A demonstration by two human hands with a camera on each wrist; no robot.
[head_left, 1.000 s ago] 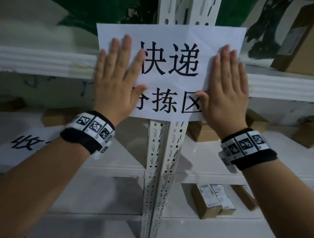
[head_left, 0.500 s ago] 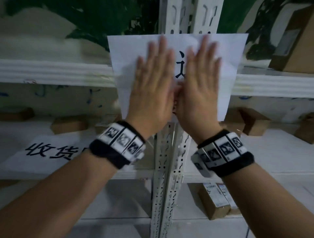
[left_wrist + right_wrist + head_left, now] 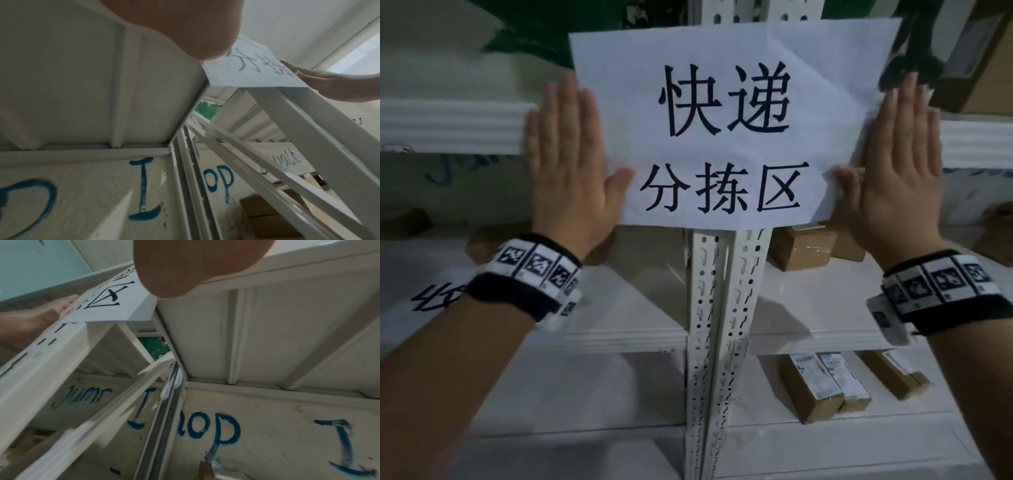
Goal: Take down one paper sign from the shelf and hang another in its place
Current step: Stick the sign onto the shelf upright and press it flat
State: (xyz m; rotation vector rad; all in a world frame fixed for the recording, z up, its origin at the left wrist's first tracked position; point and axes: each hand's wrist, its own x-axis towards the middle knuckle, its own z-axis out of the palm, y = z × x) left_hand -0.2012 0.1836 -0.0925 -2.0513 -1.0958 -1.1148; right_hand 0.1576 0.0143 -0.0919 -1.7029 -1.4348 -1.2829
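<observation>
Flat, left hand (image 3: 571, 161), right hand (image 3: 897, 171) press paper sign (image 3: 726, 126) edges.

We see a white paper sign (image 3: 722, 68) with black characters at the frame's centre. Our wristbands (image 3: 530, 274) are black with black-and-white square markers, and blue lettering (image 3: 144, 190) marks the white wall at lower left.

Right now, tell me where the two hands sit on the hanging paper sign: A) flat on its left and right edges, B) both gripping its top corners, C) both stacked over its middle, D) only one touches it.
A: the left hand and the right hand lie flat with straight fingers on opposite side edges of the paper sign, leaving its printed characters uncovered.
</observation>
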